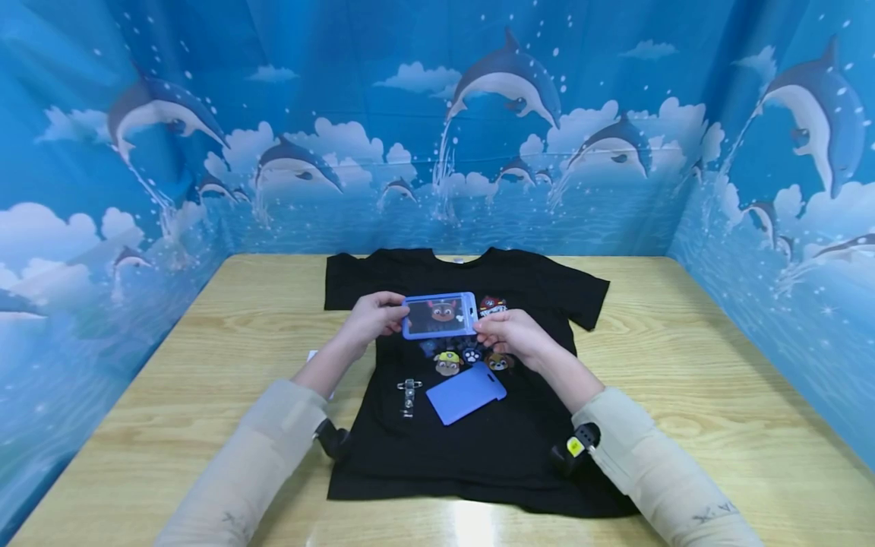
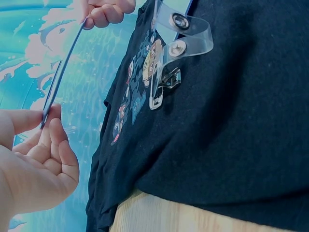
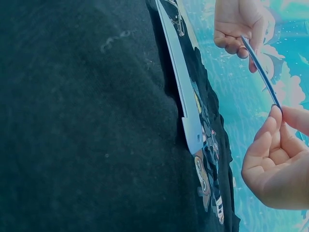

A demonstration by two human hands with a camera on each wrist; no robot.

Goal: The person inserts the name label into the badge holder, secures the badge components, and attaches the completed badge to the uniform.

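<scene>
Between my two hands is a blue-framed badge holder (image 1: pixel 437 315) with a clear window, held level above a black T-shirt (image 1: pixel 437 463). My left hand (image 1: pixel 374 320) pinches its left end between thumb and fingers. At the slotted right end, my right hand (image 1: pixel 514 336) pinches the lower corner. Both wrist views show the badge holder (image 2: pixel 65 72) edge-on as a thin strip. Below it on the shirt lies a flat blue badge cover (image 1: pixel 466 393) with a slot at one corner. Left of that cover rests a clear strap clip (image 1: pixel 409 396) with snaps and a safety pin.
The T-shirt, printed with cartoon dogs (image 1: pixel 447 363), is spread on a wooden table (image 1: pixel 683 365). A small white item (image 1: pixel 312 355) shows partly behind my left forearm. A dolphin-patterned curtain (image 1: pixel 437 152) surrounds the table's back and sides.
</scene>
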